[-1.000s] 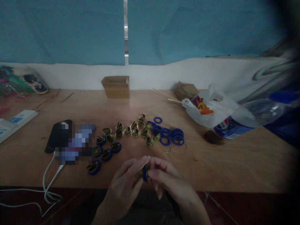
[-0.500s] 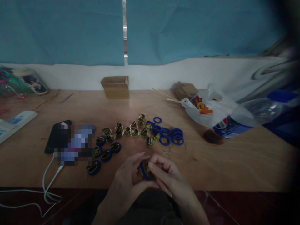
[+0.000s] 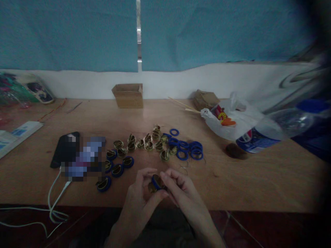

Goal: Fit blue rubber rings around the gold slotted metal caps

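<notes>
Close to the table's front edge, both my hands hold one small brass-coloured round metal piece with a blue ring [image 3: 156, 182] around it. My left hand [image 3: 142, 199] curves about it from the left, thumb below. My right hand [image 3: 182, 189] pinches its right side between thumb and fingers. Beyond my hands lie several brass-coloured round pieces [image 3: 149, 146] with upright tabs, and loose blue rings [image 3: 182, 154] to their right. On the left, several pieces with blue rings fitted [image 3: 117, 170] are grouped together.
Phones [image 3: 64, 150] with white cables lie left on the wooden table [image 3: 245, 186]. A power strip [image 3: 22, 134] is farther left. An open cardboard box [image 3: 129, 96] stands at the back. At right are a plastic bag [image 3: 219, 129] and a tilted bottle [image 3: 263, 137].
The piece in my hands has turned, its face now showing more toward the right. My left fingers and right thumb have shifted slightly around it.
</notes>
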A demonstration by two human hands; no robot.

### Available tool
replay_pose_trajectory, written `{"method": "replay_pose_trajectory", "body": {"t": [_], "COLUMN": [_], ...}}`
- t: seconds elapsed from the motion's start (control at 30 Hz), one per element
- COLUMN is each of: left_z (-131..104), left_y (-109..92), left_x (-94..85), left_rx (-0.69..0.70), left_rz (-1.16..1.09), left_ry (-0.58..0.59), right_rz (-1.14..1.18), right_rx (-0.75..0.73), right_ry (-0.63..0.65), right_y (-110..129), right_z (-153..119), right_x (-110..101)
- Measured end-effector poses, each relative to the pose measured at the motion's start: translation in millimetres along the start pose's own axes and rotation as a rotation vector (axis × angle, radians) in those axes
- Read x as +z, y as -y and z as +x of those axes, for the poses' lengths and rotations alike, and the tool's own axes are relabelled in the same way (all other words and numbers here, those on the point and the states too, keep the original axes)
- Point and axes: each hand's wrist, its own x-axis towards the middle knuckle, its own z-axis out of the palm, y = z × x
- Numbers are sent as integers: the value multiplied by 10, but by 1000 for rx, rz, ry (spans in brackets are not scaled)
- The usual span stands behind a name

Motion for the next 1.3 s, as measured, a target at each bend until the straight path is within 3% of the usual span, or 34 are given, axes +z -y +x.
{"method": "replay_pose_trajectory", "body": {"t": [0.33, 0.43, 0.6, 0.7, 0.87, 1.17, 1.3], "left_z": [1, 11, 2, 3, 37, 26, 27], "left_y": [-17, 24, 148, 182, 170, 292, 252], "left_x": [42, 47, -7, -49, -126, -603, -633], "left_rx": [-16, 3, 180, 224, 177, 139, 178], "left_rz": [-5, 38, 221, 340, 511, 957, 1085], "left_ry": [-77, -81, -137, -129, -52, -94, -203], "right_rz": [-43, -295, -793, -887, -924, -943, -1005], "right_rx": [-144, -229, -397, -325, -188, -219, -209], "right_ry": [-25, -43, 6, 46, 85, -203, -363], "right_y": [11, 35, 95, 115, 72, -62, -57], "right_z": [-55, -136, -252, -234, -177, -188, -205], "right_x": [-54, -47, 3, 7, -99, -634, -841]}}
